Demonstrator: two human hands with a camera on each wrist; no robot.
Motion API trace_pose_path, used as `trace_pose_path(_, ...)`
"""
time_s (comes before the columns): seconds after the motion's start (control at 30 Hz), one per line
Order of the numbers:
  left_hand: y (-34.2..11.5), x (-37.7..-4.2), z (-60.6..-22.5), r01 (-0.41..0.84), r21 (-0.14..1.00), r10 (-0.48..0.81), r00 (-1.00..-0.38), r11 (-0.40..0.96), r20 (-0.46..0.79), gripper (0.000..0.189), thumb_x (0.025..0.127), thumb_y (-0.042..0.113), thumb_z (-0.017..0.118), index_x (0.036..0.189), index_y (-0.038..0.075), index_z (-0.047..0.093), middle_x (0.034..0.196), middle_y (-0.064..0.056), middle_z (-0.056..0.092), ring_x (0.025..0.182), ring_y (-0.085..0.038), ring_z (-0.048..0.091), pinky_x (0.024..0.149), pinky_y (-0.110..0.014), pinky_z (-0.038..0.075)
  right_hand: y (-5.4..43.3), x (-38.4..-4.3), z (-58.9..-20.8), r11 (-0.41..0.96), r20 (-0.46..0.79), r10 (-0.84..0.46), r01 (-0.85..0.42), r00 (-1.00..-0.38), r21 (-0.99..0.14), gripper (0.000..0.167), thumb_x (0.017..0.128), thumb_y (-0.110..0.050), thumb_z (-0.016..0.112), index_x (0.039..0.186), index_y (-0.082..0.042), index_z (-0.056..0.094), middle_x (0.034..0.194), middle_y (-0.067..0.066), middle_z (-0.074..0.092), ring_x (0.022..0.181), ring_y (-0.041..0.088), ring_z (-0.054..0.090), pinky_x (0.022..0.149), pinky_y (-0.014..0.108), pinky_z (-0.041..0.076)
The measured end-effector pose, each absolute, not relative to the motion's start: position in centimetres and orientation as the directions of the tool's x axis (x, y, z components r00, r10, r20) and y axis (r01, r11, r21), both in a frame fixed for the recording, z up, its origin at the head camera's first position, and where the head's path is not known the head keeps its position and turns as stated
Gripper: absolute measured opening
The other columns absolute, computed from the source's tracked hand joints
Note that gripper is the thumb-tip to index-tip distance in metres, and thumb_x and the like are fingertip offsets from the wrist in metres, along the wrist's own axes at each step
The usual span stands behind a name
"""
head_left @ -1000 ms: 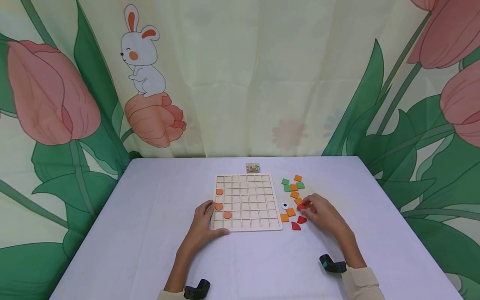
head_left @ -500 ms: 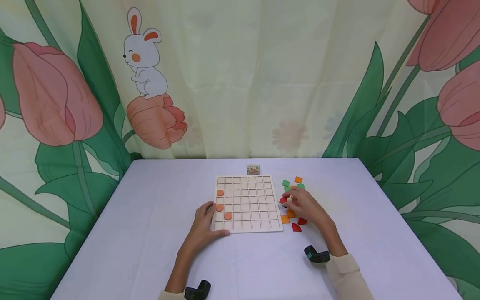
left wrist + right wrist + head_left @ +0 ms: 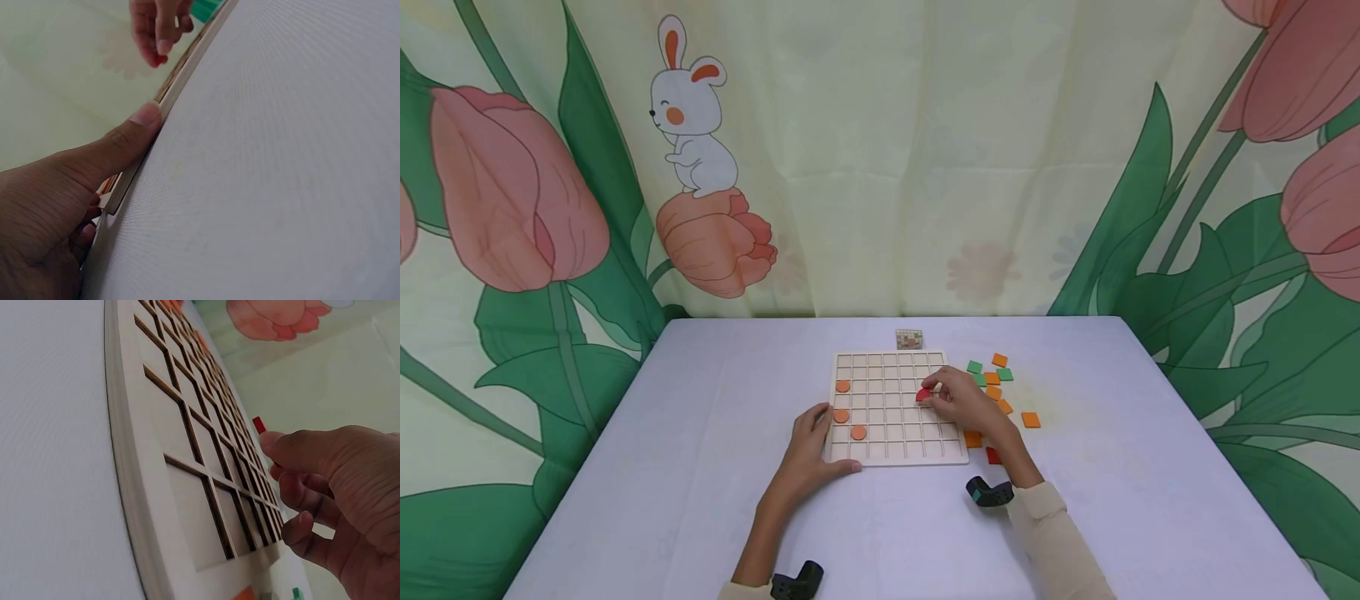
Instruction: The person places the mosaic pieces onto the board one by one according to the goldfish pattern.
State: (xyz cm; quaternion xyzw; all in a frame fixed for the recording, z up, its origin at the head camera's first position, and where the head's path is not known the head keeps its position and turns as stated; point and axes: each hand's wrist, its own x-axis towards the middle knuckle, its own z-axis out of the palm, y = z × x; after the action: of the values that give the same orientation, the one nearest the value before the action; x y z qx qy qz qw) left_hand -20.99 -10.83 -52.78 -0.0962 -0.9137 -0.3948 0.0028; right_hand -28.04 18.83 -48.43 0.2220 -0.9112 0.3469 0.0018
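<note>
A pale wooden grid board (image 3: 895,450) lies on the table. My left hand (image 3: 811,454) holds its near left corner, thumb along the front edge (image 3: 140,119) and fingers at the left side. Over the right part of the board, my right hand (image 3: 966,400) pinches a red quarter-circle tile (image 3: 922,395) between thumb and fingertips. The right wrist view shows that red tile (image 3: 259,425) edge-on, above the grid. Three orange discs (image 3: 858,432) sit in cells at the board's left.
Right of the board lie several orange square tiles (image 3: 1031,420) and green tiles (image 3: 1004,375). Another red tile (image 3: 993,456) is partly hidden by the right forearm. A small patterned block (image 3: 909,339) stands behind the board. A printed curtain (image 3: 865,167) hangs beyond the table.
My right hand has picked the red tile from the loose pieces and carried it left, over the board. The left hand stays at the board's corner.
</note>
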Motion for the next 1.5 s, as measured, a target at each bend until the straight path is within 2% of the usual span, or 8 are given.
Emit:
trace_pose_path(0.23,-10.8,-21.2,-52.9,0.180,0.709,0.167,-0.982,0.682,0.088,0.113,0.064,0.051,0.088,0.152,0.004,0.033,0.153,-0.012,0.028,0.141,-0.032,0.023,0.110,-0.049,0.035,16.6,-29.3,-48.9,0.669,0.158,-0.420,-0.422,-0.894,-0.612,0.021,0.090,-0.017,0.071,0.108,-0.006,0.070,0.102,0.002,0.062,0.074,0.012,0.050,0.065,0.024,0.046)
trace_pose_path(0.5,-10.8,-21.1,-53.3,0.178,0.697,0.170,-0.982,0.695,0.081,0.112,0.064,0.054,0.087,0.151,0.006,0.035,0.154,-0.011,0.028,0.142,-0.031,0.023,0.110,-0.048,0.036,14.4,-29.9,-49.5,0.694,0.121,-0.414,-0.398,-0.902,-0.599,0.018,0.089,-0.017,0.072,0.105,-0.009,0.070,0.101,0.000,0.060,0.074,0.012,0.051,0.065,0.025,0.047)
trace_pose_path(0.83,-10.7,-20.9,-53.4,0.184,0.696,0.175,-0.981,0.694,0.085,0.110,0.065,0.057,0.085,0.150,0.005,0.038,0.154,-0.010,0.028,0.142,-0.030,0.023,0.109,-0.047,0.038,12.5,-30.4,-50.2,0.763,0.141,-0.383,-0.398,-0.913,-0.508,0.019,0.089,-0.022,0.072,0.105,-0.011,0.071,0.100,-0.001,0.060,0.089,0.014,0.054,0.082,0.033,0.050)
trace_pose_path(1.1,-10.7,-21.0,-53.2,0.186,0.686,0.165,-0.981,0.703,0.097,0.108,0.065,0.055,0.086,0.149,0.005,0.039,0.153,-0.011,0.030,0.141,-0.029,0.024,0.108,-0.047,0.039,11.4,-30.8,-50.1,0.753,0.165,-0.356,-0.387,-0.920,-0.532,0.022,0.090,-0.022,0.071,0.108,-0.010,0.071,0.102,0.001,0.059,0.091,0.016,0.056,0.080,0.034,0.050)
trace_pose_path(1.5,-10.7,-21.1,-53.3,0.186,0.680,0.166,-0.981,0.709,0.096,0.108,0.065,0.055,0.085,0.150,0.006,0.039,0.153,-0.010,0.029,0.141,-0.028,0.024,0.109,-0.046,0.038,10.8,-31.2,-50.5,0.750,0.174,-0.303,-0.347,-0.937,-0.564,0.021,0.089,-0.021,0.072,0.108,-0.013,0.072,0.095,-0.001,0.056,0.084,0.014,0.054,0.074,0.031,0.048)
